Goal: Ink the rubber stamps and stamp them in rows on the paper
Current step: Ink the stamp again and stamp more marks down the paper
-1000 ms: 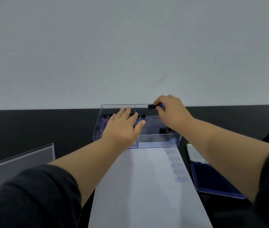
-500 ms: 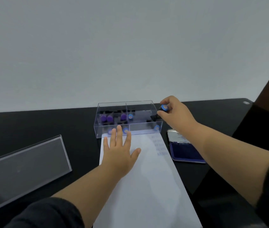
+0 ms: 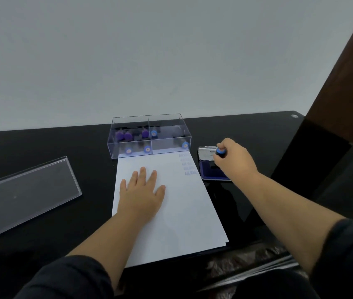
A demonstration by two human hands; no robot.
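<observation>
While right hand (image 3: 233, 160) fingers pinch blue-capped stamp (image 3: 220, 152) over ink pad (image 3: 211, 174) | left hand (image 3: 142, 192) flat, fingers spread on paper (image 3: 177, 212)

The table (image 3: 42, 147) is glossy black, mirror-smooth. The paper (image 3: 182, 212) is matt white. The far box (image 3: 149, 134) and the left lid (image 3: 24, 190) are clear, shiny plastic. The ink pad's lid (image 3: 206, 153) at right looks silvery metal.

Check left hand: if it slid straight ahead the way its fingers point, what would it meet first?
The left hand lies flat on the paper, fingers pointing at the clear box. Bare paper lies between, so it would probably meet the box's front wall first.
</observation>
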